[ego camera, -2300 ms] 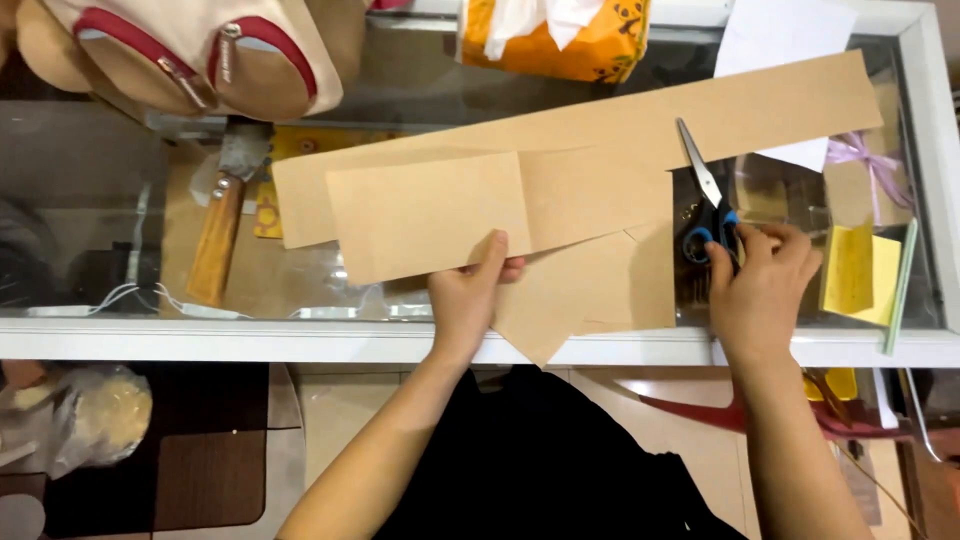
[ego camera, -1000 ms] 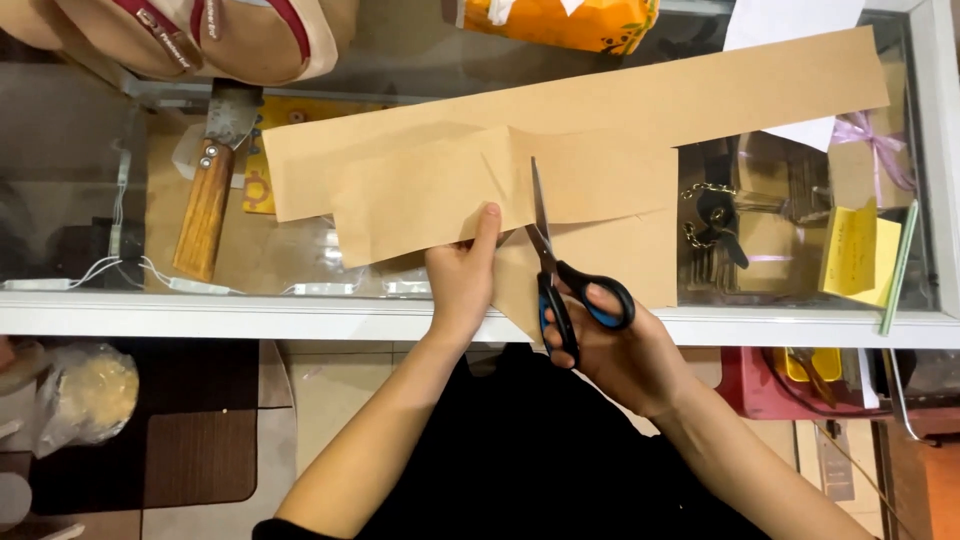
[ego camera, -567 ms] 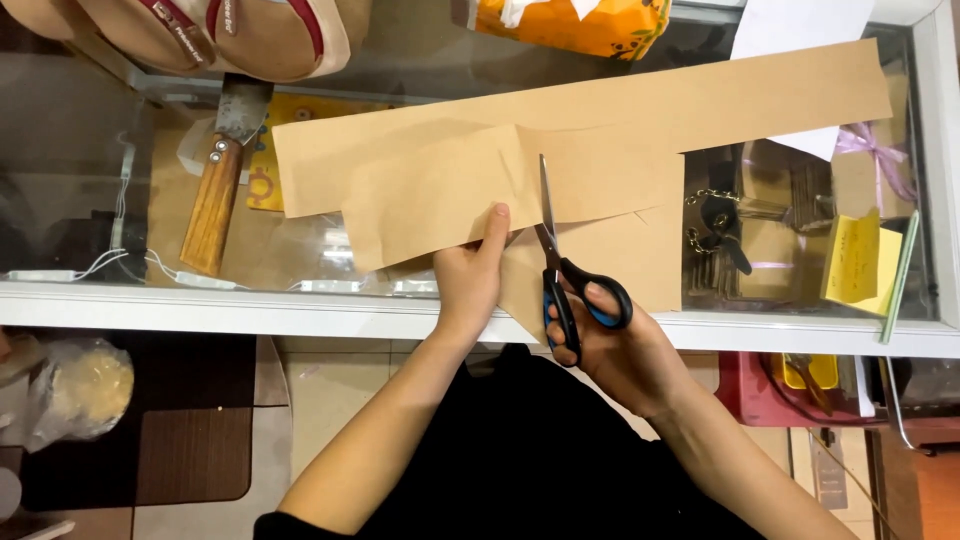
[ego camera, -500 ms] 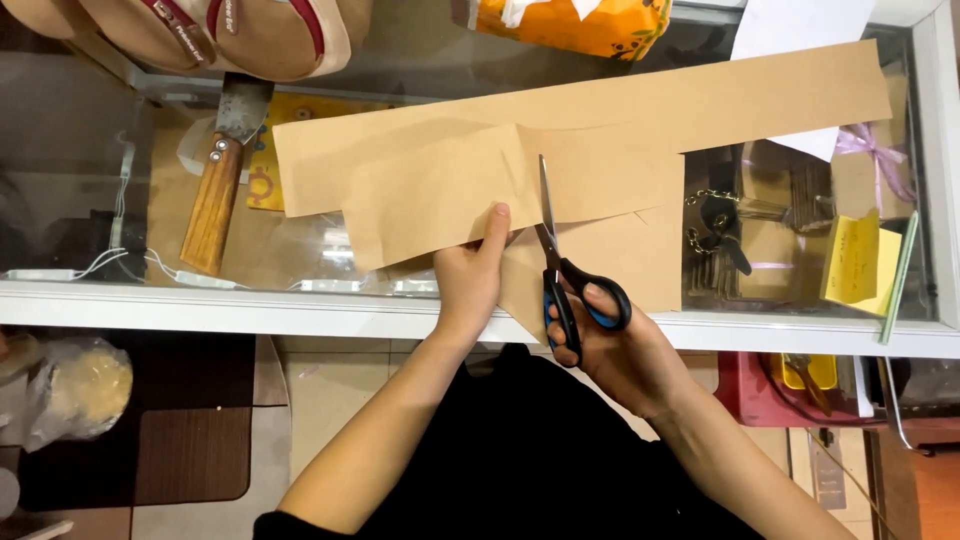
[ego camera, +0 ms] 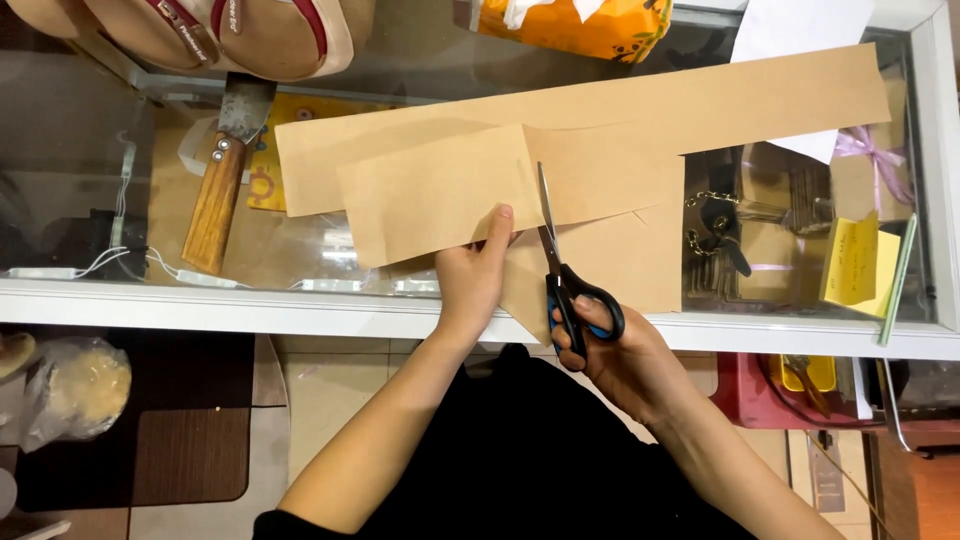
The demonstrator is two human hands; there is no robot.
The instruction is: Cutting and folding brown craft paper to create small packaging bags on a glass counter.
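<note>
The brown kraft paper [ego camera: 600, 120] lay spread across the glass top of the display counter [ego camera: 200, 300], its long upper strip running from near the counter's left part almost to the right frame, with a smaller flap [ego camera: 430, 195] overlapping it low on the left. Going from the left, a cleaver with a wooden handle [ego camera: 215, 200] rested under the glass beside a yellow card [ego camera: 268, 170], and tan bags with red trim [ego camera: 260, 35] sat at the top edge. The left hand [ego camera: 475, 275] pressed flat on the lower edge of the flap, fingers extended and closed on nothing, its fingertip touching the paper just left of the blades. The scissors [ego camera: 565, 270], black-handled with blue lining, stood almost upright with the blades nearly together and their tip in the paper at the flap's right edge. The right hand [ego camera: 610, 350] had its grip closed through the scissor loops, at the counter's near rim. Farther right, an orange tissue pack [ego camera: 580, 25] sat at the top, a bunch of keys on a chain [ego camera: 725, 215] showed beneath the glass, and yellow notes [ego camera: 860, 262] lay near the right frame beside a pale green pencil [ego camera: 897, 280].
</note>
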